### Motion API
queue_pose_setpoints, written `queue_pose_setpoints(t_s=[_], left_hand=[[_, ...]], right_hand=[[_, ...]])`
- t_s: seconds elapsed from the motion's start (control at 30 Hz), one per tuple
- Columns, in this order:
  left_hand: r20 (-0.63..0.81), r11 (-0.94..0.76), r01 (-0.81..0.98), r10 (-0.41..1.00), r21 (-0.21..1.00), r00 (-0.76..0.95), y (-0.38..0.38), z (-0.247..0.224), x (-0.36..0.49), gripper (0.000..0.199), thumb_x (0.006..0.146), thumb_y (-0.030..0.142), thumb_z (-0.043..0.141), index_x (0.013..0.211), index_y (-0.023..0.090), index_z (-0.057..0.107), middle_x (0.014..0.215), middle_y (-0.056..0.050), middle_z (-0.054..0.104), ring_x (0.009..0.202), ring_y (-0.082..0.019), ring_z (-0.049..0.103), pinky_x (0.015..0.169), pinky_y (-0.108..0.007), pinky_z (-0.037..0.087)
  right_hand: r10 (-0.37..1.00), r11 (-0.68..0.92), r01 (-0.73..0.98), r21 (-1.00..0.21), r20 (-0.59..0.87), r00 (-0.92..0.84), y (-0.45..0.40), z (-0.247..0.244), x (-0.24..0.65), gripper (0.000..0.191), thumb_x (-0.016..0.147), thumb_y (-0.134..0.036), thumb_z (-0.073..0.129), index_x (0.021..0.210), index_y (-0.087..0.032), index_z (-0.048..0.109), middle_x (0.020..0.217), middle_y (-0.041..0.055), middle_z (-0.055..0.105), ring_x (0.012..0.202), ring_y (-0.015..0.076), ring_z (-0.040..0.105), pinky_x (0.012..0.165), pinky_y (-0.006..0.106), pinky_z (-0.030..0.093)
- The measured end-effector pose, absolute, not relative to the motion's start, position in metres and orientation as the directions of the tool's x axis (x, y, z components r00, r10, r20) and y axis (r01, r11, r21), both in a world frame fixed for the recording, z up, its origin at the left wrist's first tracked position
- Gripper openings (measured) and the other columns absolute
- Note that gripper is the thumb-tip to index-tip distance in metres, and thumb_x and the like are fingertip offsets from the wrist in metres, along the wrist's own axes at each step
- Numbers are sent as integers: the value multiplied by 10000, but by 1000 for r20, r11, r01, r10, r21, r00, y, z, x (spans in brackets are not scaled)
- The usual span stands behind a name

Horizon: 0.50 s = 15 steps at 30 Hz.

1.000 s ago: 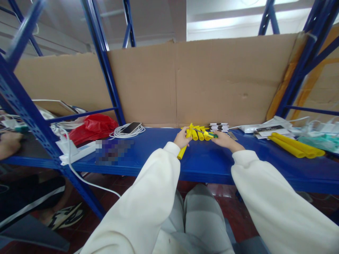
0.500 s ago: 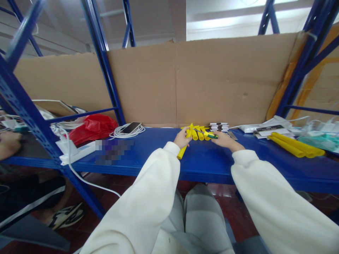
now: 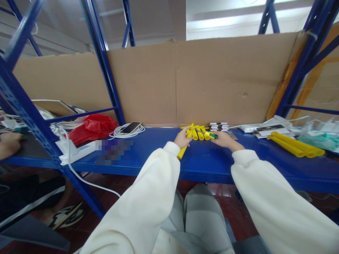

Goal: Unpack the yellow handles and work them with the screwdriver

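My left hand [image 3: 182,138] is closed on a yellow part [image 3: 182,151] made of crossing pieces, whose lower end points toward the table's front edge. A screwdriver with a yellow and green handle [image 3: 213,136] is in my right hand [image 3: 221,139], its fingers closed round the handle end. Its thin shaft points left to the yellow part by my left fingers; the tip's exact contact is too small to tell. Just behind, between the hands, several short yellow tubes [image 3: 201,135] lie side by side on the blue table [image 3: 159,155]. A stack of black-and-white packets [image 3: 218,126] stands behind my right hand.
On the right lie long yellow tubes [image 3: 296,145], white packaging [image 3: 272,128] and clear bags. To the left are a phone [image 3: 131,127] on a coiled white cable, a red bag [image 3: 92,128] and a power strip [image 3: 82,152]. Another person's hand [image 3: 10,144] shows at far left.
The screwdriver handle is turned slightly in my right hand. My left hand and the yellow part have hardly moved.
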State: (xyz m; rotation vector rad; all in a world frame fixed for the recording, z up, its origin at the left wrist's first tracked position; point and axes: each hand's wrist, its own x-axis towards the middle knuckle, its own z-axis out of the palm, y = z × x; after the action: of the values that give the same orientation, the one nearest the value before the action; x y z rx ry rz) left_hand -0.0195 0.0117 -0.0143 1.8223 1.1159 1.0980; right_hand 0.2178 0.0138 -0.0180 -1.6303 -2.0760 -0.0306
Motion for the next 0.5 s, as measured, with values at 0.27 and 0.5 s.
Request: queue_pose_setpoints(t_s=[0.27, 0.5], left_hand=[[302, -373, 290, 917, 881, 261, 13, -15, -20, 520, 783, 71, 657, 1270, 193, 523, 777, 40, 686, 390, -48, 516, 428, -151, 436], [292, -367, 342, 923, 865, 252, 9, -12, -20, 515, 790, 54, 626, 1280, 171, 518, 869, 6, 710, 395, -51, 521, 457, -176, 458]], right_hand=[[908, 262, 932, -249, 390, -152, 13, -16, 217, 146, 771, -157, 644, 880, -160, 740, 905, 92, 784, 802, 239, 711, 719, 263, 500], [906, 281, 920, -273, 393, -160, 12, -16, 217, 164, 767, -157, 632, 888, -161, 742, 915, 90, 787, 818, 239, 713, 728, 263, 505]])
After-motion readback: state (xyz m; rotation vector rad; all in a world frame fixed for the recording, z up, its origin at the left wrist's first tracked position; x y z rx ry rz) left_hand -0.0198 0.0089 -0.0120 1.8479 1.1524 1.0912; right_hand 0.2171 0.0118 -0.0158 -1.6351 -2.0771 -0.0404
